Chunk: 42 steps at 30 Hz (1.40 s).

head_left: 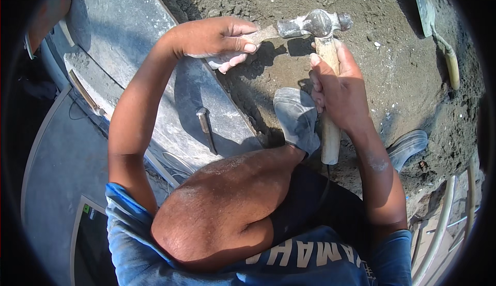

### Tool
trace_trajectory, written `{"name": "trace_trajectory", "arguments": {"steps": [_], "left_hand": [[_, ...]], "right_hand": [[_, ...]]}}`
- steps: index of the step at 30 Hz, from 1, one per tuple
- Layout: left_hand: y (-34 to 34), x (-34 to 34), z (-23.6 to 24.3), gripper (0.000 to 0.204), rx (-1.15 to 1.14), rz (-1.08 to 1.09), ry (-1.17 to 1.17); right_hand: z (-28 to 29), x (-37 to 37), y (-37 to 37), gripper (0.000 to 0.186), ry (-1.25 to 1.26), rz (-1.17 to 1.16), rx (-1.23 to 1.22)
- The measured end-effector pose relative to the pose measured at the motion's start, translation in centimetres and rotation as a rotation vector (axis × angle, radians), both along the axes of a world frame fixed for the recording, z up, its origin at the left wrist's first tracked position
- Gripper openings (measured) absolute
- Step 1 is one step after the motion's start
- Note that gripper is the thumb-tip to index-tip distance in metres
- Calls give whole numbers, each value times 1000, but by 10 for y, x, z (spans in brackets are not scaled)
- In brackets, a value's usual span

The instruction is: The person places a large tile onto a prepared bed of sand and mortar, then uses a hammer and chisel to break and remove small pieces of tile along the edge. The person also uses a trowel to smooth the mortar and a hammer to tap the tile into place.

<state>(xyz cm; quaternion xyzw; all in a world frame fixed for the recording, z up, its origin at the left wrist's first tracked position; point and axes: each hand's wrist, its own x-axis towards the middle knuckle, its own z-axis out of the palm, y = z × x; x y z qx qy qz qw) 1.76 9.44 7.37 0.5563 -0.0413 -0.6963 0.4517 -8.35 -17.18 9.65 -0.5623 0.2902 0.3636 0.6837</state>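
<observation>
Head view: the right hand (338,92) is wrapped tight around the wooden handle of a hammer (316,24), whose steel head sits over the soil. The left hand (219,39) is curled around a chisel (261,34), its end touching the hammer head, just beyond the grey slab's (129,33) edge. A second chisel (205,126) lies on the slab.

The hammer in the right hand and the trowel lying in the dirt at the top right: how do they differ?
The hammer is gripped upright in the right hand; the trowel lies untouched on the soil. The hammer has a rounded metal head on a long pale wooden handle; the trowel has a flat blade and a shorter yellowish handle. The hammer's head meets the chisel in the left hand; the trowel touches nothing else. Both look dusty.
</observation>
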Motion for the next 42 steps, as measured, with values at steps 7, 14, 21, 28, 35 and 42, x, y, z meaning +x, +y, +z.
{"name": "trace_trajectory", "arguments": {"steps": [7, 14, 21, 28, 35, 42], "left_hand": [[0, 4, 5, 22, 104, 111, -76], [-4, 7, 2, 22, 83, 55, -10], [-7, 3, -1, 20, 140, -27, -55], [-9, 5, -4, 22, 192, -29, 3], [-12, 7, 6, 27, 235, -23, -2], [-6, 7, -3, 24, 179, -81, -9]], "right_hand": [[-8, 9, -11, 25, 5, -251, 83], [-10, 13, -12, 28, 24, -220, 98], [-7, 18, -7, 32, 45, -182, 90], [-21, 21, -11, 39, -7, -121, 70], [-20, 28, -16, 44, 37, 51, 73], [-29, 20, -16, 43, 107, 153, -15]]}}
